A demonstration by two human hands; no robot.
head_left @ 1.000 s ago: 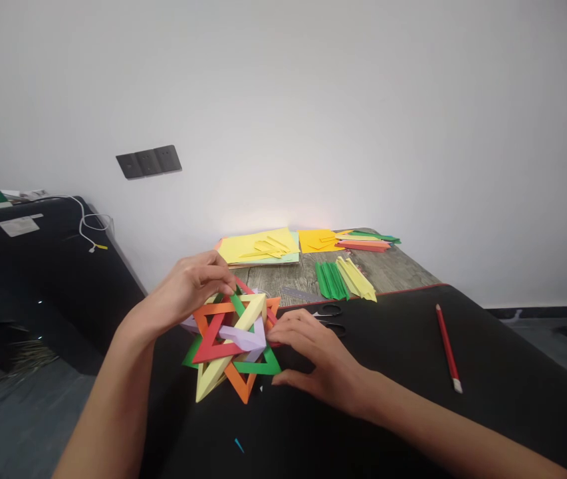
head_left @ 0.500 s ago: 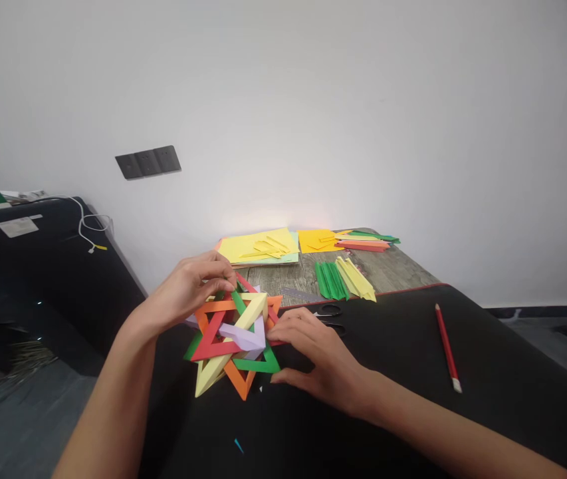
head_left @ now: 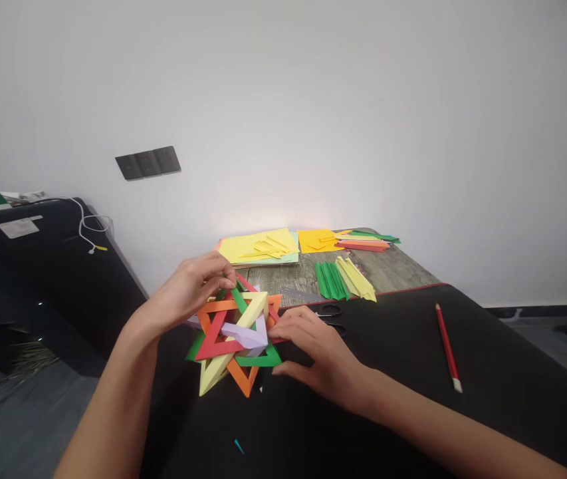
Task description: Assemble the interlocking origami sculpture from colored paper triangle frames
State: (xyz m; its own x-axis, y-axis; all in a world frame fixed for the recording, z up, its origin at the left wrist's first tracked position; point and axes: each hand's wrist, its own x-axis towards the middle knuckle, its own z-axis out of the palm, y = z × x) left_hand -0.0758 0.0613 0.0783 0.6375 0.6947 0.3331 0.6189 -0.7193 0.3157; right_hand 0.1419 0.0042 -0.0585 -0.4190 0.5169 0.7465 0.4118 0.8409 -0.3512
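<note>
Many-coloured paper star in both hands, over a black mat

At far left we note a dark cabinet [head_left: 68, 266] with a pale label [head_left: 18, 227] on its face and a white cable [head_left: 82, 216] trailing over its top. To the right of these, a dark socket panel [head_left: 148, 163] is fixed to the wall [head_left: 313, 120].

Our left hand [head_left: 196, 286] comes in over the upper left of the paper star [head_left: 233, 338], its thumb and forefinger pinching a green strip [head_left: 239, 301] at the top. The star – interlaced bands of red, orange, pale yellow, lilac and green – is over the black mat [head_left: 363, 426], between our two hands. We record a blue scrap [head_left: 238, 446] and a white scrap [head_left: 261, 390] on the mat near it.

Behind, on the wooden tabletop [head_left: 407, 266], lie yellow sheets [head_left: 236, 247] and a ruler [head_left: 303, 295].

Our right hand [head_left: 320, 352] is spread at the star's right side, fingertips against its edge and thumb held apart at the lower green corner. Beyond it we see scissors [head_left: 332, 310], partly hidden, then an orange-yellow sheet [head_left: 313, 241], green folded strips [head_left: 332, 281], pale yellow folded strips [head_left: 357, 279] and a mixed bundle of strips [head_left: 365, 245].

At right a red pencil [head_left: 447, 346] lies on the mat – well apart from both hands.
</note>
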